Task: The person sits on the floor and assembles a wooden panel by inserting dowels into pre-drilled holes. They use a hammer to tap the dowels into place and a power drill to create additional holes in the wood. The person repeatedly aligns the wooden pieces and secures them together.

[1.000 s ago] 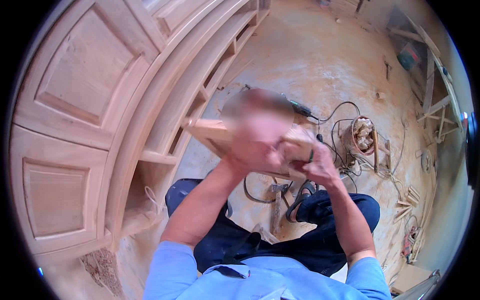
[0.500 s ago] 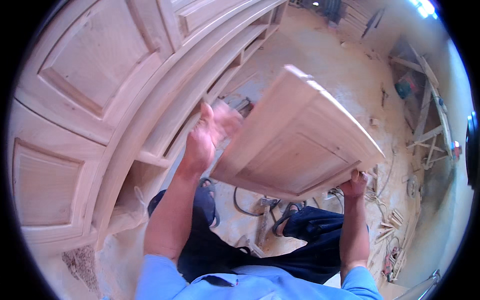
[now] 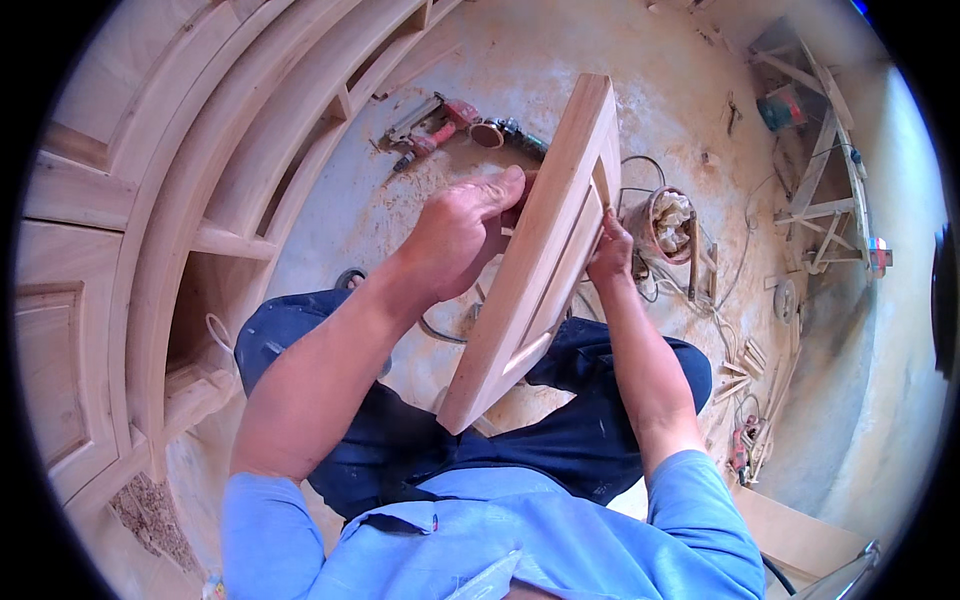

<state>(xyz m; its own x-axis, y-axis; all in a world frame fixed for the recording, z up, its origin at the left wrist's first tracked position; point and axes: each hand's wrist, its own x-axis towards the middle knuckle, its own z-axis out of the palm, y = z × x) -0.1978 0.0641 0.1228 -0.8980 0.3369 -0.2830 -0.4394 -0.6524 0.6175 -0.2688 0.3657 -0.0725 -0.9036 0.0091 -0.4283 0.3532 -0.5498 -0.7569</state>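
A pale wooden cabinet door (image 3: 540,260) with a recessed panel is held up on a slant over my lap, its long edge turned towards me. My right hand (image 3: 612,252) grips the door on its right side, thumb on the framed face. On the left, my left hand (image 3: 462,228) is against the door's other side, thumb stretched out at the edge. Its fingers curl in behind and are partly hidden, and a brown patch shows beside the thumb.
A curved wooden cabinet frame (image 3: 240,240) runs along the left. On the dusty floor lie a red nail gun (image 3: 435,130), a grinder (image 3: 505,133) and cables. A bucket with white stuff (image 3: 672,222) stands beyond my right hand. Wooden trestles (image 3: 825,170) lean near the right wall.
The door has turned from face up to nearly on edge. My left hand has moved from the air beside it onto its left side, and my right hand has shifted left and farther away.
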